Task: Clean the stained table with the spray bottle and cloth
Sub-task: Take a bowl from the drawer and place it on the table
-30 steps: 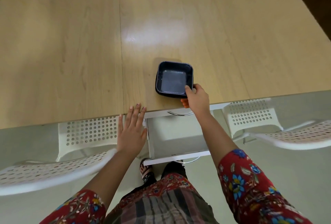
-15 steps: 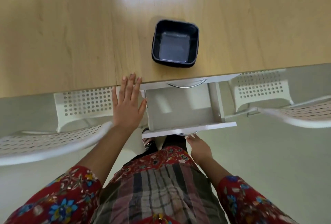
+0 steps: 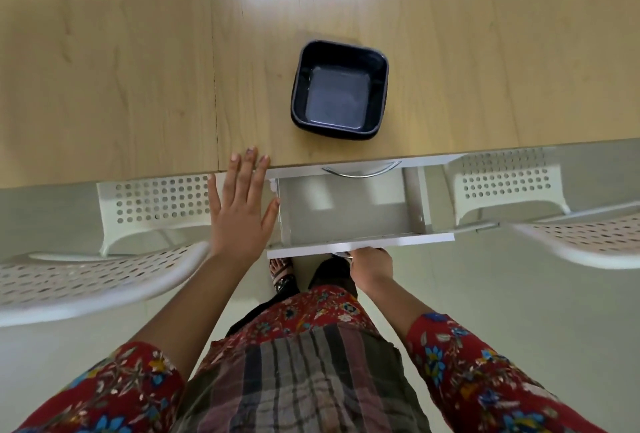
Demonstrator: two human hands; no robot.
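The light wooden table (image 3: 121, 68) fills the top of the head view. A dark square dish (image 3: 339, 88) stands on it near the front edge. Below that edge a white drawer (image 3: 346, 214) is pulled out, and its inside looks bare. My left hand (image 3: 242, 210) is open, fingers spread, its fingertips touching the table edge just left of the drawer. My right hand (image 3: 370, 264) is curled under the drawer's front panel, at its handle. No spray bottle or cloth is in view.
White perforated chairs stand at the left (image 3: 86, 280) and right (image 3: 571, 238), with seats tucked under the table. A second drawer handle (image 3: 362, 171) shows under the table edge. My feet (image 3: 284, 276) stand on the pale floor beneath the drawer.
My right hand left the dark dish, dropped down to the drawer front and closed on it. The view tilted downward. My left hand stayed at the table edge.
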